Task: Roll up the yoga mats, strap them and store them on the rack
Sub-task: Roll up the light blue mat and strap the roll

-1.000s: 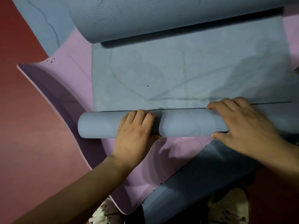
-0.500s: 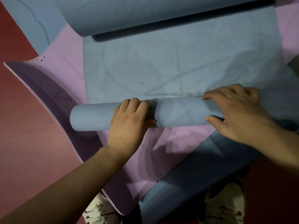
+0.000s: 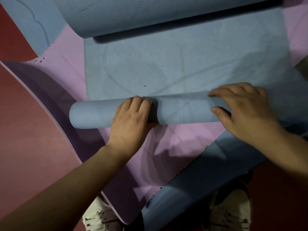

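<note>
A blue yoga mat (image 3: 183,64) lies flat in front of me, its near end wound into a tight roll (image 3: 93,115) that runs left to right. My left hand (image 3: 131,120) grips the roll near its middle, fingers curled over the top. My right hand (image 3: 241,112) holds the roll's right part, fingers over the top and thumb on the near side. The far end of the same mat curls up in a big loose roll (image 3: 150,14) at the top.
A pink-purple mat (image 3: 175,140) lies under the blue one, its left edge (image 3: 41,90) curling up off the red floor (image 3: 25,147). Another blue mat (image 3: 200,180) lies slanted at the bottom right. My two shoes (image 3: 230,212) show at the bottom edge.
Both hands have pushed the small roll a little farther away along the blue mat, winding it slightly thicker. Their hold on the roll is the same.
</note>
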Demonstrator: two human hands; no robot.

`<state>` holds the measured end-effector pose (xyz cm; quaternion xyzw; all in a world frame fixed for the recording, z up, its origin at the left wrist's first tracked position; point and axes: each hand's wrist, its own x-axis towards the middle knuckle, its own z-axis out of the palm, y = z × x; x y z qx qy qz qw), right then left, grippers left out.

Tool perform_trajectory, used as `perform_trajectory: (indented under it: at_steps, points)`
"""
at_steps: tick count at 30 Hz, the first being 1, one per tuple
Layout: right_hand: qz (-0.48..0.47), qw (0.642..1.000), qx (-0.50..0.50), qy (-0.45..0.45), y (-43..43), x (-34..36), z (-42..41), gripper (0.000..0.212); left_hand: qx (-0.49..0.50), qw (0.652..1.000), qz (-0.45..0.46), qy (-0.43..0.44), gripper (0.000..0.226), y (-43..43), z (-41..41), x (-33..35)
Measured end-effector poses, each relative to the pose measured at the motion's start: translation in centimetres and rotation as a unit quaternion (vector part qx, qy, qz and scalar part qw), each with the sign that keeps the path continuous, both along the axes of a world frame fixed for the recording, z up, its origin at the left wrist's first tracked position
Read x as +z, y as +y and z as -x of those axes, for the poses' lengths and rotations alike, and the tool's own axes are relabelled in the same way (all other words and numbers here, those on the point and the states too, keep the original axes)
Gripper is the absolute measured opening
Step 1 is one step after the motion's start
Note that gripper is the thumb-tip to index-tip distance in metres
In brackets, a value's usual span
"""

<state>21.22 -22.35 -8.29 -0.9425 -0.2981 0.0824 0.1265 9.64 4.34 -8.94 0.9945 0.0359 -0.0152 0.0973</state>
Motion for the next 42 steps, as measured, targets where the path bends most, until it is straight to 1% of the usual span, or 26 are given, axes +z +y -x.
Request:
perform_trajectory:
  at_steps: [6,8,11,12,16,21,24,28,31,34,36,39,42]
  points:
    - [0.042,0.999,0.014,0.001,-0.2,-0.3,0.1,0.079,0.03,0.999,-0.015,0.002,0.061,0.0,-0.6,0.1]
    - [0.049,0.999,0.014,-0.003,0.1,-0.3,-0.1,0.081,0.018,0.999,-0.026,0.01,0.067,0.0,-0.7,0.3]
    - [0.049,0.998,0.027,-0.014,0.2,-0.4,-0.5,0.08,0.002,0.998,-0.05,0.038,0.088,0.0,-0.9,0.4]
    - [0.052,0.998,0.032,-0.016,0.2,-0.4,-0.7,0.082,0.003,0.998,-0.059,0.039,0.091,0.0,-1.1,0.2]
    - [0.078,0.996,0.041,-0.017,0.8,-0.2,-1.6,0.091,0.019,0.998,-0.056,0.031,0.083,-0.1,-2.1,-0.2]
    - [0.069,0.995,0.055,-0.038,0.7,0.2,-2.0,0.082,-0.001,0.999,-0.031,0.03,0.077,0.7,-2.4,0.1]
    - [0.074,0.995,0.056,-0.029,0.7,0.7,-1.8,0.079,0.001,0.999,-0.025,0.037,0.073,0.8,-2.2,0.7]
    - [0.082,0.992,0.09,-0.02,-0.7,1.3,0.0,0.079,-0.026,0.999,-0.009,0.039,0.074,0.8,0.4,1.2]
    - [0.085,0.991,0.098,-0.01,-1.2,1.2,1.0,0.077,-0.015,0.999,0.008,0.046,0.074,0.3,2.0,0.9]
    - [0.095,0.992,0.083,0.006,-0.9,1.0,1.0,0.082,-0.006,0.999,0.018,0.049,0.079,0.2,2.0,0.5]
    - [0.091,0.993,0.069,0.018,-0.8,1.0,0.8,0.082,-0.007,0.998,0.028,0.053,0.076,0.3,1.9,0.4]
    - [0.088,0.994,0.069,0.021,-0.7,0.9,0.8,0.074,0.013,0.999,0.039,0.033,0.07,0.1,2.1,0.5]
    - [0.058,0.996,0.053,0.03,-0.9,0.5,0.7,0.068,0.018,0.999,0.021,0.017,0.067,0.2,1.9,0.6]
